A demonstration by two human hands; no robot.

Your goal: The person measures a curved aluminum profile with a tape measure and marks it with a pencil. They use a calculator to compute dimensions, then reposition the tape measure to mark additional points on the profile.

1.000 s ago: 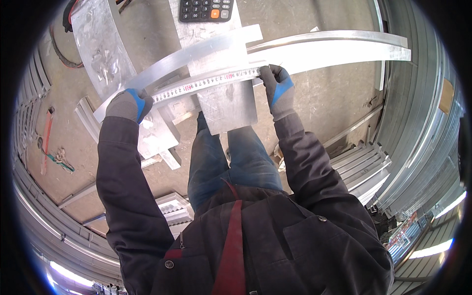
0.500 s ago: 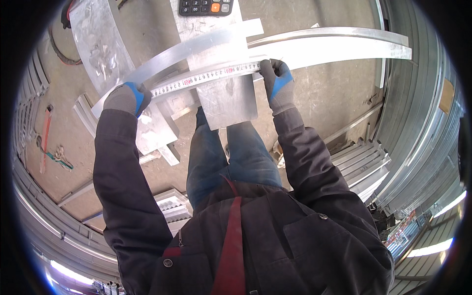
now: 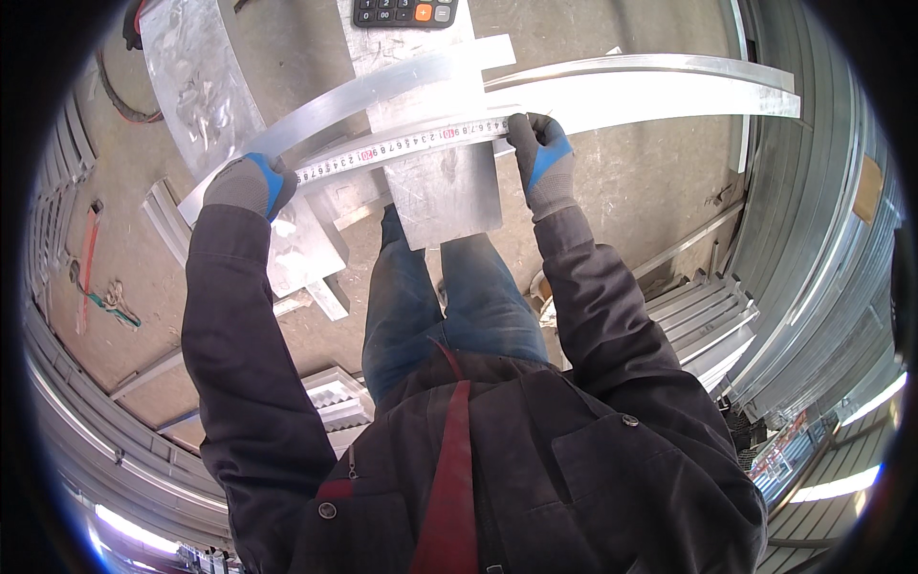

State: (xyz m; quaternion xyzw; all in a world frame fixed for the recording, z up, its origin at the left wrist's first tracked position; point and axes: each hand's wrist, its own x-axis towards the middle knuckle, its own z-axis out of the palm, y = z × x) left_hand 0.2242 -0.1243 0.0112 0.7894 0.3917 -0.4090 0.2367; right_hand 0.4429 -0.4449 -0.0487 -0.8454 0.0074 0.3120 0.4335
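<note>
Measuring tape (image 3: 402, 146) ran drawn out between 2 gloved hands in front of the person, its long axis going left to right and slanting a little farther from the body toward the right end. It lay to the right of the left hand (image 3: 247, 187) and to the left of the right hand (image 3: 543, 161); with 1 hand at each end, neither was nearer to it, though the left one sat closer to the body. The left hand was curled around its end; whether a case was inside the fist, I could not tell. The right hand pinched the other end between thumb and forefinger.

Long metal stock (image 3: 813, 172) was banked along the right side, well apart from both hands. A bright metal strip (image 3: 669, 93) stretched rightward just beyond the right hand. Crosswise under the tape passed a flat metal plank (image 3: 449, 206), its near end reaching toward the person's legs (image 3: 488, 297). A metal bar (image 3: 325, 115), bowed in this view, followed the far side of the tape and bounded the room beyond the left hand. Smallest of these, a black calculator (image 3: 406, 11) rested on the plank's far part, apart from the tape.
</note>
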